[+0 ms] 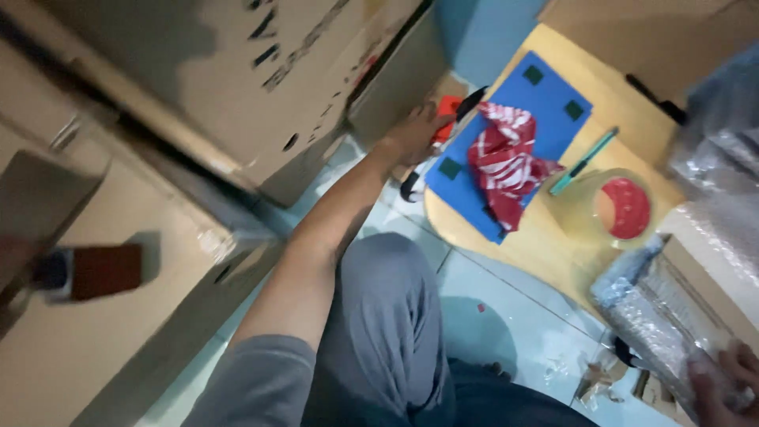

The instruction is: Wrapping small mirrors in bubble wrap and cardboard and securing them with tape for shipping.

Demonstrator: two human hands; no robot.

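My left hand (413, 133) reaches far forward to the edge of a low round wooden table (545, 253), its fingers closed around a small orange tool (448, 111) with a black part (472, 101) sticking out beyond it. At the bottom right corner, my right hand (723, 383) grips a box wrapped in bubble wrap (660, 308). Only the fingers of that hand show.
On the table lie a blue board (545, 99) with dark green squares, a crumpled red-and-white bag (504, 162), a teal pen (583, 161) and a clear tape roll (613, 207) with a red core. Big cardboard boxes (237, 87) crowd the left. Paper scraps (601, 379) litter the tile floor.
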